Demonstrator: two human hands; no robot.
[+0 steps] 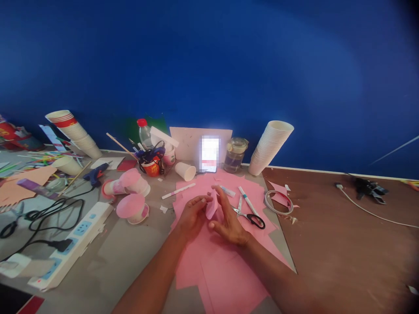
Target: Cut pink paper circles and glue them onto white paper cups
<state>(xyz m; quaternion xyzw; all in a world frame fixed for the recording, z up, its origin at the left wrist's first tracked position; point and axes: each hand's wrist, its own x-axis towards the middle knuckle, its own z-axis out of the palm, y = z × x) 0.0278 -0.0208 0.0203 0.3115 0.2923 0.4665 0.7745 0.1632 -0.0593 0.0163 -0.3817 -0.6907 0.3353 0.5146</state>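
Note:
A small curved piece of pink paper (212, 206) stands up between my left hand (193, 216) and my right hand (228, 216), and the fingers of both press on it. Under my hands lies a loose pile of pink paper sheets (225, 279). Black-handled scissors (252, 220) rest on the pile to the right of my right hand. Two marker pens (248, 200) (178, 191) lie on the paper, one on each side beyond my hands.
Beyond the paper stand a glowing phone (209, 153), a glass jar (235, 155), and stacks of paper cups (268, 147). To the left are pink-wrapped cups (127, 182), a glue gun (96, 173), and a power strip (77, 244) with black cables. A wire coil (278, 203) lies right.

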